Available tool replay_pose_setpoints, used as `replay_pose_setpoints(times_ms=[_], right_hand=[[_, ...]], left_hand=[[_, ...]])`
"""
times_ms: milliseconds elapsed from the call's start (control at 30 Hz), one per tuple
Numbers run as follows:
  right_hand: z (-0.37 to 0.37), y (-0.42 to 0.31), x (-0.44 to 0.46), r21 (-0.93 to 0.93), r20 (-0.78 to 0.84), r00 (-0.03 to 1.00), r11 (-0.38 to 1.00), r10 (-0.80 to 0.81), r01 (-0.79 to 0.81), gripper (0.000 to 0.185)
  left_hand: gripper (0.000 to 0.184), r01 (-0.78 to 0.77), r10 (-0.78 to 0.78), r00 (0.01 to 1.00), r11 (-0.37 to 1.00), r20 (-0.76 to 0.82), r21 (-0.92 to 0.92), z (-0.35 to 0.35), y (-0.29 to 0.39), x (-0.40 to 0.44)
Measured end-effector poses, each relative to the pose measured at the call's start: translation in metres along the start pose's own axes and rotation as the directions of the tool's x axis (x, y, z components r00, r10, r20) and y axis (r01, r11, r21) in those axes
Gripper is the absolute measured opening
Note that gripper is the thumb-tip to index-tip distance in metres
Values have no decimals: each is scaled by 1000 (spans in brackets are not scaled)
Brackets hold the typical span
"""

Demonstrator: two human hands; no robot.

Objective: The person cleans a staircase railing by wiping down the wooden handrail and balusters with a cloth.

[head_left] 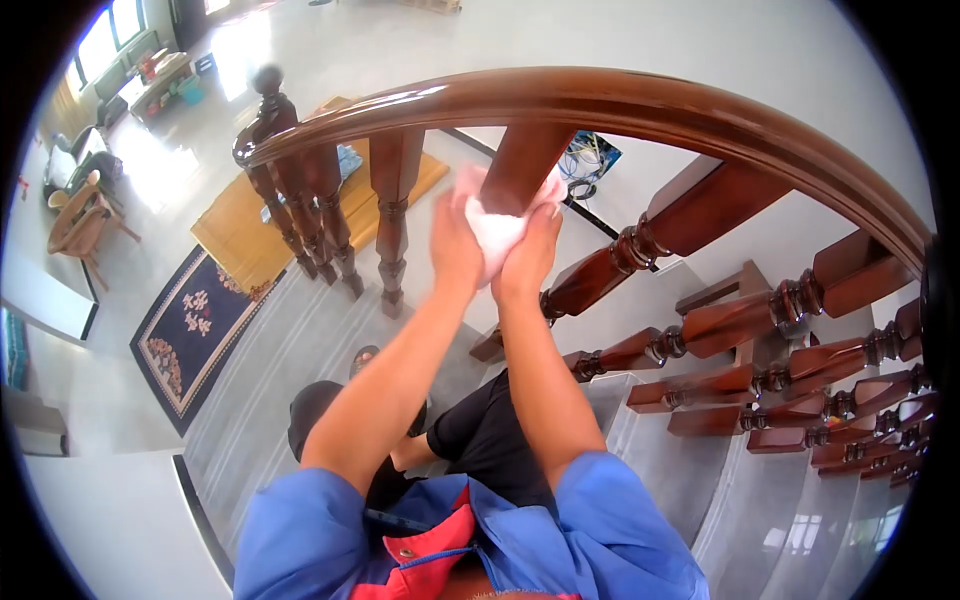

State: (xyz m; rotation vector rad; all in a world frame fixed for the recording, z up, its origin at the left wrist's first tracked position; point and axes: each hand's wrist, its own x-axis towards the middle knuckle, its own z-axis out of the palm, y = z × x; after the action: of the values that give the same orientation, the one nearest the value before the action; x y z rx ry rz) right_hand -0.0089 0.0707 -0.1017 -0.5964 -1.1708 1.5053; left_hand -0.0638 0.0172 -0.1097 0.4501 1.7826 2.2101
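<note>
Cloth (497,237) around baluster (525,165) | handrail (600,88) above | mat (205,340) on floor, left (chair (80,220) farther left)

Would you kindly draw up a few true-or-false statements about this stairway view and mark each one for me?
1. The left hand and the right hand both hold a pale pink cloth against a baluster. True.
2. The handrail is painted white. False: it is a glossy reddish brown.
3. A dark mat with a pale pattern lies on the floor. True.
4. The person's sleeves are yellow. False: they are blue.
5. A brown chair stands toward the left edge of the view. True.
</note>
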Motion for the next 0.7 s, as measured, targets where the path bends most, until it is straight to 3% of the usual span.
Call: replay_pose_setpoints(times_ms=[33, 67, 133, 167, 200, 267, 300, 333, 367, 400, 433, 467, 500, 533, 567, 600, 667, 700], right_hand=[[14, -12, 7, 194, 70, 998, 981, 6, -20, 49], [18, -16, 16, 194, 73, 997, 981, 6, -20, 49], [17, -23, 38, 414, 361, 897, 817, 256, -401, 49], [7, -3, 59, 203, 504, 856, 947, 117, -249, 49], [-4, 17, 80, 141, 669, 739, 961, 86, -239, 49], [5, -3, 70, 94, 711, 703, 988, 19, -122, 53], [8, -7, 58, 93, 713, 701, 988, 21, -124, 53], [11, -8, 41, 326, 576, 817, 906, 35, -269, 53], [15, -9, 25, 556, 425, 900, 756, 98, -345, 54], [18, -11, 12, 428, 266, 957, 875, 117, -226, 57], [14, -6, 3, 367, 268, 963, 925, -5, -98, 56], [9, 0, -6, 302, 280, 952, 953, -123, 34, 56], [19, -19, -18, 197, 346, 899, 958, -268, 209, 57], [14, -16, -20, 192, 341, 903, 960, -261, 205, 57], [8, -12, -21, 89, 372, 892, 966, -257, 241, 65], [3, -9, -21, -11, 403, 880, 960, -252, 280, 77], [-3, -4, -13, 17, 399, 894, 977, -204, 215, 82], [-6, -1, -7, 45, 405, 901, 988, -152, 147, 87]], left_hand=[[52, -139, 153, 982, 982, 111, -126, 9, -24, 1], [55, -256, 311, 930, 931, 198, -259, 14, -37, -1], [61, -140, 243, 942, 913, 234, -384, 8, -12, -22], [65, -272, 374, 896, 889, 241, -369, 10, -16, -25], [65, -276, 374, 898, 890, 234, -363, 8, -13, -27], [68, -415, 488, 828, 865, 277, -282, 2, 8, -30], [74, -445, 481, 848, 874, 221, -194, -6, 48, -33], [74, -444, 480, 850, 875, 218, -195, -7, 46, -28], [74, -397, 456, 855, 882, 249, -252, -4, 41, -19], [74, -345, 432, 857, 886, 282, -309, 2, 33, -9], [67, 124, 329, 821, 694, 466, -709, 13, 24, 0], [67, 133, 323, 822, 692, 469, -709, 14, 13, 8], [56, 89, 229, 822, 854, 522, -513, 4, 16, 15], [46, 42, 124, 824, 959, 553, -279, -1, 17, 18], [45, 197, 28, 887, 881, 461, -431, 1, 18, 17], [45, 199, 24, 885, 882, 465, -426, 2, 24, 13], [48, 274, -51, 895, 845, 443, -458, 0, 38, 5], [53, -111, 117, 911, 993, 396, -38, 0, 10, 10]])
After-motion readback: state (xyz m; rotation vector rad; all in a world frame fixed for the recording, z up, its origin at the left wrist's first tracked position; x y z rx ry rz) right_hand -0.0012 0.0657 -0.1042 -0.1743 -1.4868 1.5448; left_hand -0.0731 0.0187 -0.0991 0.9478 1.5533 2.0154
